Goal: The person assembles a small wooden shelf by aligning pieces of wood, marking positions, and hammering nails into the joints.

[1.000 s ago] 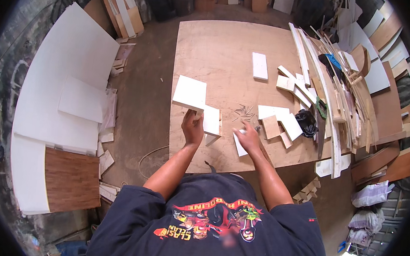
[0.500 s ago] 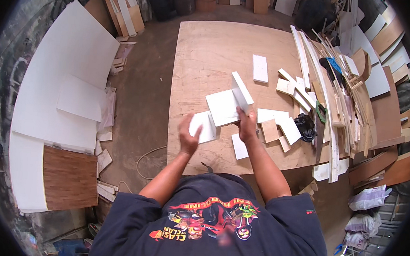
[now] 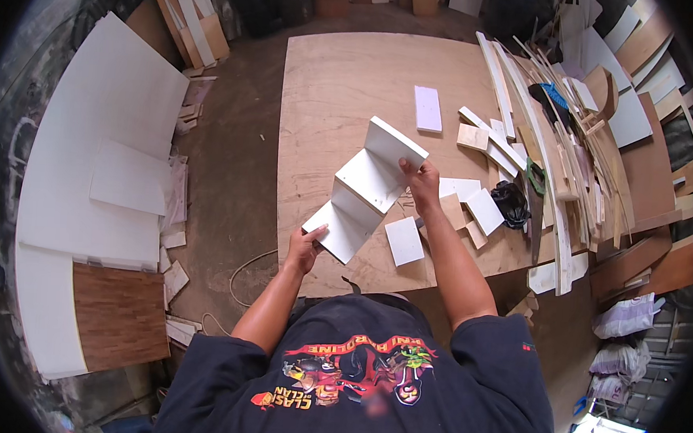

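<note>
Between my hands is a white stepped board assembly (image 3: 365,179), made of several flat panels joined at right angles in a zigzag. My left hand (image 3: 306,248) grips its lower left panel, thumb on top and fingers beneath. At the upper right end, my right hand (image 3: 421,184) holds the upright panel's edge with the thumb on its white face. The assembly is tilted and held over the near left part of the wooden worktable (image 3: 330,96). Just right of it lies a loose white board (image 3: 404,241) on the table.
Farther back lies another small white board (image 3: 427,109). Offcuts (image 3: 473,137), a black plastic bag (image 3: 510,204) and a green-handled tool (image 3: 535,177) sit to the right, beside a pile of long wood strips (image 3: 559,170). Large white sheets (image 3: 101,138) stand at the left.
My left hand has taken hold of the lower panel's near end. The assembly has turned and come nearer to me, and my right hand has shifted up onto the upright panel.
</note>
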Motion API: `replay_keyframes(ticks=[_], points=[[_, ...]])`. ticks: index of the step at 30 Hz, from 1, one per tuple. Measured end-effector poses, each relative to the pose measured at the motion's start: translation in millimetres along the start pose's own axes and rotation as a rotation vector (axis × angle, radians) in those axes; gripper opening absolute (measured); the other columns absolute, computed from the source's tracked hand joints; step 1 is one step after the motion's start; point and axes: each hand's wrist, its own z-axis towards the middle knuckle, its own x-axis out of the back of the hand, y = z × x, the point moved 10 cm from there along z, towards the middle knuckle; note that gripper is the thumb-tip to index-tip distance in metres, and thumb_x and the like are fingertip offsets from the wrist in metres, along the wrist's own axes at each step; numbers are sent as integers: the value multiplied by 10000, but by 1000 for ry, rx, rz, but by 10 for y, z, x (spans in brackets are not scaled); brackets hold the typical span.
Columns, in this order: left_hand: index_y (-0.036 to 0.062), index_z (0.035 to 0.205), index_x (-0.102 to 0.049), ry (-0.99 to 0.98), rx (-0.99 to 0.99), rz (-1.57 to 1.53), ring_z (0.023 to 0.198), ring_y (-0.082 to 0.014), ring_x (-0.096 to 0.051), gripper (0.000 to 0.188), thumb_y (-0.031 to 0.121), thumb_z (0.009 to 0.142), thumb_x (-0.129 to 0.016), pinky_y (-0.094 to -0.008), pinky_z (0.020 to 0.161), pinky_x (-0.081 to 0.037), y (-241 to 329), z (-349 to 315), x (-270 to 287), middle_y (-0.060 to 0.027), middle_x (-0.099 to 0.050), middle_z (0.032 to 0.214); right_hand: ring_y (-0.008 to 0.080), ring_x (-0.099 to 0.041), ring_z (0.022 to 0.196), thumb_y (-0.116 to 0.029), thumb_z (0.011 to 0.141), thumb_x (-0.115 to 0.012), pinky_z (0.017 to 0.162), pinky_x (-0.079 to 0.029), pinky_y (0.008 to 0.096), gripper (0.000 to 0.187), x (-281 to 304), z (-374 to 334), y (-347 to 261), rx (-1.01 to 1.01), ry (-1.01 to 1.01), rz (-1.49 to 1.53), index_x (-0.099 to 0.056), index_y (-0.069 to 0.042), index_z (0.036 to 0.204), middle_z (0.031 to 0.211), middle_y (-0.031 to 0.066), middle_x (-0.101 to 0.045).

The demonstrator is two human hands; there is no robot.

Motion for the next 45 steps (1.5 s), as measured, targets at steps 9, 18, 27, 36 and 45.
replay_keyframes(ticks=[9,18,27,36,45], points=[[56,1219,-609,-92,135,-61,922,-202,-707,366,218,915,-732,-420,809,-607,-452,-147,48,-82,-705,1074,94,-651,899,-239,894,-812,818,-521,279,306,97,118,188,37,-118,-77,-754,-19,1099,994,23,-755],[30,1294,-677,103,207,554,603,-84,-542,471,214,880,-803,-250,504,-461,-909,-305,513,-37,-704,932,77,-649,902,-130,867,-824,835,-524,265,278,-222,-197,552,-59,-361,-55,-746,-25,1113,996,6,-752],[4,1300,-670,307,-68,825,1069,-238,-692,481,249,895,-753,-351,928,-526,-1026,-189,837,-179,-732,1158,86,-659,952,-47,863,-794,858,-530,265,235,-522,-366,839,-55,-498,-106,-764,-39,1096,1015,9,-754],[-5,1417,-534,55,-510,715,1156,-237,-620,591,285,939,-726,-348,975,-496,611,-48,-299,-180,-621,1352,111,-650,1019,11,885,-745,947,-509,304,310,-366,-325,1110,-215,-410,-216,-726,-29,1192,1097,19,-742],[11,1298,-609,-107,-522,577,1091,-133,-597,391,308,1043,-608,-283,959,-460,808,287,-759,-46,-666,1170,227,-568,1294,-82,829,-737,1057,-445,346,600,-266,-633,985,-49,-300,-236,-571,-70,1405,1417,89,-597]])
